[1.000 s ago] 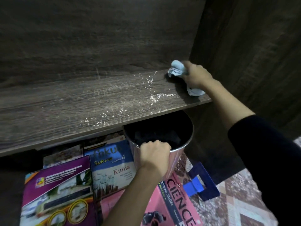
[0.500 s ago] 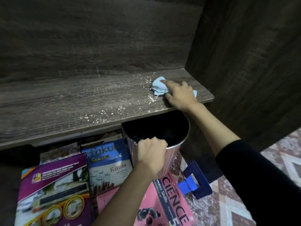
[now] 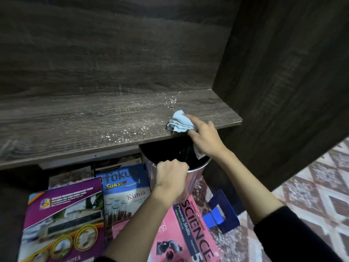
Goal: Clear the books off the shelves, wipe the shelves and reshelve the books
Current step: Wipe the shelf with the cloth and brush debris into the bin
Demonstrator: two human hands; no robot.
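Observation:
A dark wooden shelf (image 3: 75,127) holds no books and carries white crumbs (image 3: 124,132) near its front right. My right hand (image 3: 204,138) presses a light blue cloth (image 3: 179,121) on the shelf's front edge, fingers stretched over it. Just below that edge my left hand (image 3: 171,175) grips the rim of a shiny metal bin (image 3: 194,173). Books lie flat on the floor under the shelf: a purple one (image 3: 64,214), a blue "Fokus Kimia" one (image 3: 124,188) and a pink "Science" one (image 3: 190,237).
The cabinet's dark side panel (image 3: 283,91) rises right of the shelf. A blue plastic frame (image 3: 222,214) lies on the patterned floor (image 3: 311,186) beside the bin.
My right hand has dragged the cloth from the shelf's back right corner forward and left to the front edge above the bin. My left hand has kept its grip on the bin.

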